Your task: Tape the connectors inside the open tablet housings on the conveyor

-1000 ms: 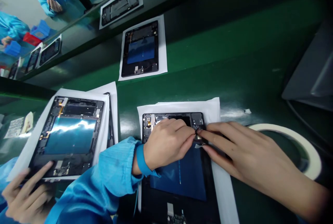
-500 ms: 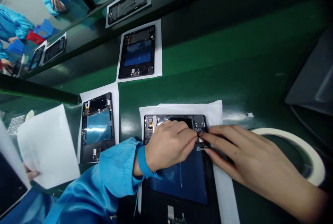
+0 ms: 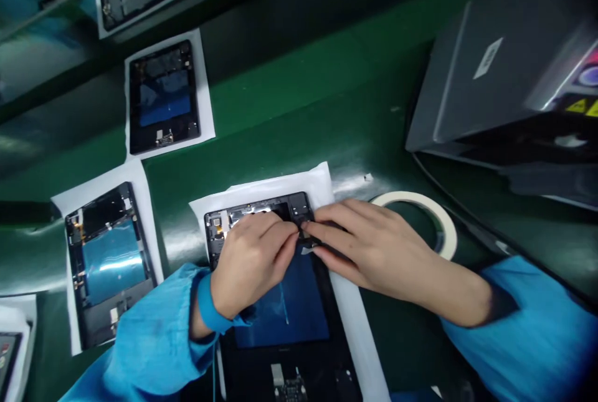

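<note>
The tablet (image 3: 303,321) is lying on paper (image 3: 359,333); near its upper right corner, the left hand (image 3: 255,258) is pressing 2 fingertips together, on what I cannot tell, the right hand (image 3: 374,246) resting alongside, slightly spread.

Open tablet (image 3: 283,330), lying face-flat at six o'clock in our view
We see its innards bare, top end turned toward eleven o'clock; a streaked blue panel (image 3: 306,305) fills the middle, a black block (image 3: 299,204) sits at one o'clock, a circuit board (image 3: 291,389) at six
</note>
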### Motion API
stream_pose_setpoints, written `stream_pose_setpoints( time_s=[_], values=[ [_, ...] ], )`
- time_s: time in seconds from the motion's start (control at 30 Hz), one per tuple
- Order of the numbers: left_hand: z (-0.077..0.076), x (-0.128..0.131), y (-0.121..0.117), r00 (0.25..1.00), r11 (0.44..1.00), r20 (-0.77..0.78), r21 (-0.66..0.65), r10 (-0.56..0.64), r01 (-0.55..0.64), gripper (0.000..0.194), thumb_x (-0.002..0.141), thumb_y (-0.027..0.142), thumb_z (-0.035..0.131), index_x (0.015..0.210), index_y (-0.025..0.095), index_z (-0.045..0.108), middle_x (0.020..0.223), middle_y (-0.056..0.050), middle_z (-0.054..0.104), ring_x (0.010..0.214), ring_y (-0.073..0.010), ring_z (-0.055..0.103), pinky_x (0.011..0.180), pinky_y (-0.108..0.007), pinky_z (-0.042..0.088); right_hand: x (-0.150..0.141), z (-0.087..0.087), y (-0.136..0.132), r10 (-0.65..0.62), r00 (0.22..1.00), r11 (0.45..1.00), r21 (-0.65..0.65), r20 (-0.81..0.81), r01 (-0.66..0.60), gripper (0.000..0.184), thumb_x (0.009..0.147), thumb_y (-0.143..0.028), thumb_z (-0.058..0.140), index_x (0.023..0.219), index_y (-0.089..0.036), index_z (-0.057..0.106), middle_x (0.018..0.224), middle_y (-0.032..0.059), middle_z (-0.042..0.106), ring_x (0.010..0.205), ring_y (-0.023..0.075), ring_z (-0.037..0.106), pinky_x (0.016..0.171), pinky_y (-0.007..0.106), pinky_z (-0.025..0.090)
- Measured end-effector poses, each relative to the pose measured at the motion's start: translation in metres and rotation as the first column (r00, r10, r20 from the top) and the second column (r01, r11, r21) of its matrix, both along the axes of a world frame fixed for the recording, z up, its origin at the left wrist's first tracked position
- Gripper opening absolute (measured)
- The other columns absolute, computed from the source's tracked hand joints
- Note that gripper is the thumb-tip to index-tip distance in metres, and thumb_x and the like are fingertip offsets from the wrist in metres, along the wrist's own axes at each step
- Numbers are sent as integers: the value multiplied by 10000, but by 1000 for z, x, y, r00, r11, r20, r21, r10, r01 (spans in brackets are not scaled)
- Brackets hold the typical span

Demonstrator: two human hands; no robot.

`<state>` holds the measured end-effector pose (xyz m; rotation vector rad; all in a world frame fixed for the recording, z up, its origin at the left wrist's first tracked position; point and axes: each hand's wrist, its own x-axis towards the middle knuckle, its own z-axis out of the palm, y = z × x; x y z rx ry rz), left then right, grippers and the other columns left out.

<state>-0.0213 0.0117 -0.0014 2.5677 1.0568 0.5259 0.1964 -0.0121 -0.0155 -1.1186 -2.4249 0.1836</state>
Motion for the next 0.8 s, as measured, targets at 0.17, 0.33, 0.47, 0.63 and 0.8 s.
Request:
stream_pose_setpoints(
  time_s=[0.17, 0.33, 0.47, 0.63, 0.8],
  values=[
    [1, 1, -2, 1000, 1000, 0, -25, 5, -5, 158, 1002, 184, 533, 929, 163, 672, 848, -45, 691, 762, -180, 641, 704, -316, 516, 1, -3, -3, 5, 999, 1000, 24, -33, -5, 218, 982, -235, 545, 1117, -123, 675, 989, 69, 674, 852, 194, 602, 700, 331, 489],
    [-2, 0, -4, 1000, 999, -19, -31, 12, -13, 172, 1013, 213, 525, 934, 168, 672, 842, -37, 683, 755, -176, 630, 693, -320, 505, 4, -8, -5, 18, 999, 999, 33, -34, -17, 234, 1001, -247, 527, 1138, -122, 670, 1007, 78, 682, 858, 192, 620, 705, 332, 498],
    [-3, 0, -5, 1000, 999, -22, -42, 1, -2, 188, 1021, 218, 506, 938, 169, 668, 835, -35, 677, 765, -175, 634, 695, -323, 503, 6, -9, -4, 26, 999, 999, 46, -35, -25, 231, 1003, -261, 531, 1133, -136, 675, 1007, 76, 685, 870, 191, 621, 718, 322, 505],
    [-3, 0, -6, 999, 999, -41, -42, 0, -2, 221, 1033, 228, 477, 937, 172, 668, 823, -35, 669, 761, -172, 632, 700, -325, 504, 7, -10, -6, 29, 999, 999, 21, -31, -29, 263, 992, -280, 533, 1160, -143, 681, 1029, 88, 676, 882, 200, 612, 709, 335, 508],
    [-2, 1, -7, 999, 999, -43, -49, 6, -8, 235, 1030, 233, 481, 920, 153, 672, 814, -42, 656, 743, -175, 619, 699, -322, 504, 6, -10, -9, 43, 999, 999, 33, -21, -43, 263, 990, -271, 535, 1161, -120, 667, 1041, 103, 664, 873, 216, 601, 700, 349, 484]
  ],
)
